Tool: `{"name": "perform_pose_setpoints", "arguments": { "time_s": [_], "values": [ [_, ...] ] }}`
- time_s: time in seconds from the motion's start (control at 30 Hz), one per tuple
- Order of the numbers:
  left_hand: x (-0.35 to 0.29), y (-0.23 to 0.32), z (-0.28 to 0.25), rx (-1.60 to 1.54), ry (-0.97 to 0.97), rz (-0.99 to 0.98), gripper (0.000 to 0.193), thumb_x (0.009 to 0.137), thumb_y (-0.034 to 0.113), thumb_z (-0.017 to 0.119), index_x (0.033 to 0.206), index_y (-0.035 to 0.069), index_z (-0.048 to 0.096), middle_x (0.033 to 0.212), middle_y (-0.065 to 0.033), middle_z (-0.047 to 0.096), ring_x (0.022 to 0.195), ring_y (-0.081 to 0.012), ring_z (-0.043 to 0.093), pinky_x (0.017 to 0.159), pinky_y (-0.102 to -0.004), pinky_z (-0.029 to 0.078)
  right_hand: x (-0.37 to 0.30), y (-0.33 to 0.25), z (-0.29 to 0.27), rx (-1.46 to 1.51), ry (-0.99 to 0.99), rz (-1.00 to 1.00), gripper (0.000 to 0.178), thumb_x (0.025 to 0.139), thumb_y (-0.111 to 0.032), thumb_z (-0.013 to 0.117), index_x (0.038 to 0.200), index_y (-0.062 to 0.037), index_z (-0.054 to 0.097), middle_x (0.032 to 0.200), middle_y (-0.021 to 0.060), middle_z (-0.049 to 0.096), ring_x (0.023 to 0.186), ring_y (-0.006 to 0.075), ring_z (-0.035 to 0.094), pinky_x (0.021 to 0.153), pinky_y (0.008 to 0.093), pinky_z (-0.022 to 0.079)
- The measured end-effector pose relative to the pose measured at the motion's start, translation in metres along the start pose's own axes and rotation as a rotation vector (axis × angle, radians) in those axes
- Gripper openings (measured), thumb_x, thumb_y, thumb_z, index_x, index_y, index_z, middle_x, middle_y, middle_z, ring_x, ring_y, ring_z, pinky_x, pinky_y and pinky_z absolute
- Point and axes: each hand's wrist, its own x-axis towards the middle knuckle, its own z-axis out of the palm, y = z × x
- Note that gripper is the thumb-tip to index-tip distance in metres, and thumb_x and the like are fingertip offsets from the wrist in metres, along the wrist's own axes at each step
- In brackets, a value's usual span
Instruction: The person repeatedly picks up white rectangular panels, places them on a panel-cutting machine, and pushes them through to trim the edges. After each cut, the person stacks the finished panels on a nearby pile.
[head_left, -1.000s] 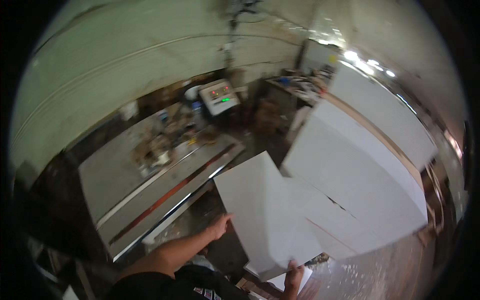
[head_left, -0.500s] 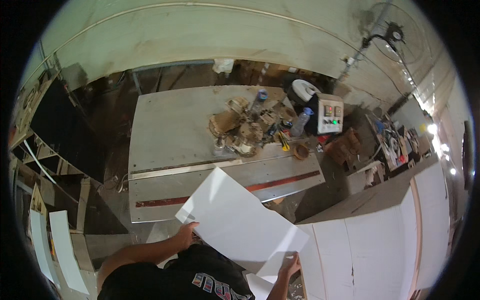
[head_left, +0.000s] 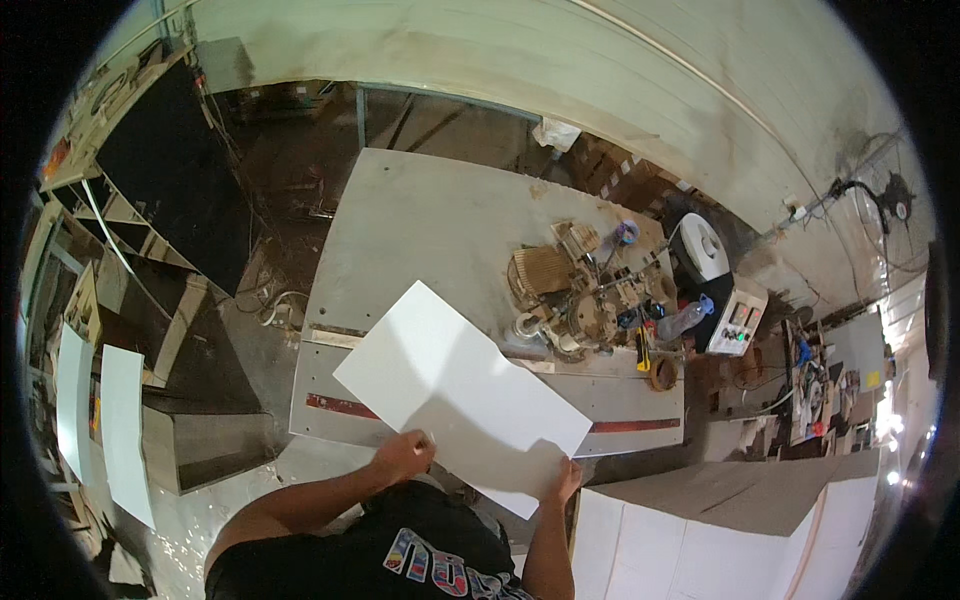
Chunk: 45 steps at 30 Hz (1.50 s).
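Dimly lit, glare far right, shadows on white panel (head_left: 462,396), edges curving (fisheye), dark corners

From where I stand, the person is dressed in a plain black top (head_left: 350,555), dark and loose, its cloth lying nearer the body than the hands. Below the left hand (head_left: 405,455) its sleeve (head_left: 262,562) is short, stopping well above the wrist, so the forearm is bare. The right hand (head_left: 562,482) and its forearm are bare too. Just below and between the hands, a bold printed marking (head_left: 450,568) crosses the black cloth: chunky rounded characters, pale-edged, filled with patches of blue, red and orange.
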Motion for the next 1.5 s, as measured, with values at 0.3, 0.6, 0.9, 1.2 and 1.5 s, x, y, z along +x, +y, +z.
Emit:
{"name": "perform_pose_setpoints", "arguments": {
  "time_s": [0.3, 0.6, 0.9, 1.2, 1.5],
  "values": [
    [0.031, -0.06, -0.073, 0.369, 0.88, 0.115, 0.057, 0.097, 0.028, 0.073, 0.148, 0.009, 0.059, 0.16, -0.0138, 0.054, 0.155, -0.0385, 0.043, 0.131, -0.0618, 0.025, 0.014, -0.014, 0.016, 0.242, -0.113, 0.308, 0.045, 0.11, -0.04, 0.067, 0.116, 0.0039, 0.074, 0.106, 0.0124, 0.075, 0.091, 0.0253, 0.073, 0.079, 0.0448, 0.061],
    [0.036, -0.042, -0.078, 0.403, 0.871, 0.045, 0.066, 0.094, 0.028, 0.074, 0.154, 0.009, 0.053, 0.169, -0.013, 0.047, 0.16, -0.0368, 0.038, 0.134, -0.0611, 0.023, 0.025, 0.007, 0.0, -0.002, -0.101, 0.355, 0.057, 0.112, -0.049, 0.066, 0.118, 0.0072, 0.074, 0.102, 0.0128, 0.077, 0.093, 0.0247, 0.075, 0.077, 0.0462, 0.063],
    [0.049, -0.044, -0.068, 0.385, 1.001, 0.012, 0.062, 0.093, 0.023, 0.075, 0.151, 0.011, 0.058, 0.167, -0.0135, 0.051, 0.155, -0.0402, 0.044, 0.13, -0.0588, 0.03, -0.014, -0.003, -0.036, -0.1, -0.295, 0.639, 0.068, 0.104, -0.05, 0.078, 0.138, 0.0073, 0.067, 0.124, 0.018, 0.075, 0.105, 0.0291, 0.074, 0.087, 0.0458, 0.061],
    [0.065, -0.019, 0.026, 0.344, 1.185, -0.329, 0.063, 0.089, 0.031, 0.082, 0.149, 0.027, 0.065, 0.151, -0.0095, 0.058, 0.145, -0.0397, 0.047, 0.121, -0.0629, 0.032, 0.05, 0.008, -0.116, -0.492, -0.244, 0.556, 0.069, 0.105, -0.053, 0.074, 0.146, 0.0022, 0.063, 0.131, 0.0201, 0.071, 0.118, 0.0312, 0.068, 0.096, 0.0472, 0.057],
    [0.04, 0.092, 0.178, 0.292, 1.059, -0.257, 0.062, 0.081, 0.035, 0.087, 0.141, 0.029, 0.073, 0.143, -0.0089, 0.057, 0.138, -0.0406, 0.048, 0.116, -0.0625, 0.034, 0.136, -0.028, -0.269, -0.064, -0.241, 0.448, 0.054, 0.108, -0.033, 0.076, 0.147, -0.0003, 0.06, 0.128, 0.0108, 0.071, 0.113, 0.027, 0.067, 0.099, 0.0464, 0.056]
  ]
}}
